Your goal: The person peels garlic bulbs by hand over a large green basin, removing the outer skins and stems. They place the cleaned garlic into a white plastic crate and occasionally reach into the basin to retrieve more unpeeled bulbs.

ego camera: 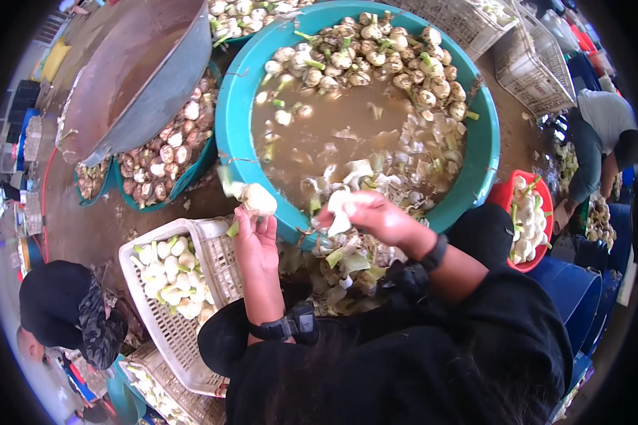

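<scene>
My left hand (pixel 255 234) grips a pale garlic bulb (pixel 259 200) with a green stem stub, held up beside the near left rim of a teal tub (pixel 231 125). Between the fingers of my right hand (pixel 375 215) is a limp strip of white peel (pixel 340 211), over the tub's near edge. Brown water (pixel 340 122) fills the tub's middle. Soil-stained bulbs (pixel 383 48) are heaped at its far side, and loose skins (pixel 388 183) float on the near side. More peelings (pixel 356 265) lie below my hands.
A white plastic crate (pixel 162 329) of cleaned bulbs stands at my left, a red basin (pixel 550 212) of bulbs at my right. A metal trough (pixel 154 79) leans over unpeeled bulbs (pixel 165 159). Other people work at the lower left (pixel 58 308) and far right (pixel 606 117). Blue barrels (pixel 569 292) stand nearby.
</scene>
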Motion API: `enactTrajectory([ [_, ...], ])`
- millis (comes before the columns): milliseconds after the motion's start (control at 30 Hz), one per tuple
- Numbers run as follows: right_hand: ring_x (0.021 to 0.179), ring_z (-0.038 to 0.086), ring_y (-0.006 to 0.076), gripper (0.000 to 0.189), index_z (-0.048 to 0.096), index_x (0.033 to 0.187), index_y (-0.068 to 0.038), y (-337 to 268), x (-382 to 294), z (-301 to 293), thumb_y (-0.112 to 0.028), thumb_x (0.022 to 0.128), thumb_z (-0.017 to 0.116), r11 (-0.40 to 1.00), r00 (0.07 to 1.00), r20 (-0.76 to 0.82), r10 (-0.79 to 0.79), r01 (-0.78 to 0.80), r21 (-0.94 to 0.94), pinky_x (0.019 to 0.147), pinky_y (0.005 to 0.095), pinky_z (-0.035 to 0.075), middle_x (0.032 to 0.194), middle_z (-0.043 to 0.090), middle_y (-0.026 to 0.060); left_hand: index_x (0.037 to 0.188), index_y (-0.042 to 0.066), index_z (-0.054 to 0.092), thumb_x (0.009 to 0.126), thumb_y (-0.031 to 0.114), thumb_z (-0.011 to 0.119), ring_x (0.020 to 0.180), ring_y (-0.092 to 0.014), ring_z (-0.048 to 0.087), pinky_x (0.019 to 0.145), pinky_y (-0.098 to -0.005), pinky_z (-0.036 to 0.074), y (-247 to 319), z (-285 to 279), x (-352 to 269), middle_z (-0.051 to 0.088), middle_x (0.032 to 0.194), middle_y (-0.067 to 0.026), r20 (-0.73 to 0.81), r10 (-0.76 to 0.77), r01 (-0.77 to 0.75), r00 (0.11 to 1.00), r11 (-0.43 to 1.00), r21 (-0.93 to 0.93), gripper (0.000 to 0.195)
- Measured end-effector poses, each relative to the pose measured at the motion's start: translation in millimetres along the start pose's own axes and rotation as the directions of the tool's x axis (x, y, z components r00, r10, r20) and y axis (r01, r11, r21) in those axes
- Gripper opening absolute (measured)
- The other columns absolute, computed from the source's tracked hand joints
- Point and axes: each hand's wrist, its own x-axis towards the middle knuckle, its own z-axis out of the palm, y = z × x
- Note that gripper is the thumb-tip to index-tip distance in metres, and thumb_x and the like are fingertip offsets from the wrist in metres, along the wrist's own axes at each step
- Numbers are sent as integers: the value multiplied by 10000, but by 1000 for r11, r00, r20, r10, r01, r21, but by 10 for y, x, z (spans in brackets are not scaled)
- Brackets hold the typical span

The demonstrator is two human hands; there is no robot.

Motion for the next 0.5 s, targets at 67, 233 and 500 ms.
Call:
enactTrajectory([
  [67, 976, 532, 145, 389, 540, 1142, 11, -53, -69, -100, -264, 868, 554, 979, 993, -93, 74, -90, -184, 879, 306, 396, 1081, 581, 95, 1152, 46, 480, 894, 313, 510, 909, -180, 592, 697, -283, 528, 33, 34, -34, 578, 1045, -77, -8, 49, -48, 999, 991, 129, 372],
  [233, 852, 559, 135, 498, 466, 1213, 16, -14, 368, -79, -262, 827, 614, 882, 985, -162, 65, -133, -453, 761, 261, 451, 924, 613, 82, 994, 5, 549, 889, 193, 540, 775, -90, 541, 651, -232, 452, -70, 233, -235, 583, 910, -48, 373, 239, -411, 897, 764, 498, 215],
  [500, 828, 542, 152, 78, 613, 745, -69, -31, 265, 127, -136, 781, 631, 398, 807, 185, -561, 459, -794, 731, 292, 423, 862, 589, 35, 937, 38, 563, 900, 267, 510, 704, -107, 589, 518, -245, 486, -86, 196, -205, 598, 825, -59, 95, 26, -61, 995, 920, 387, 238],
])
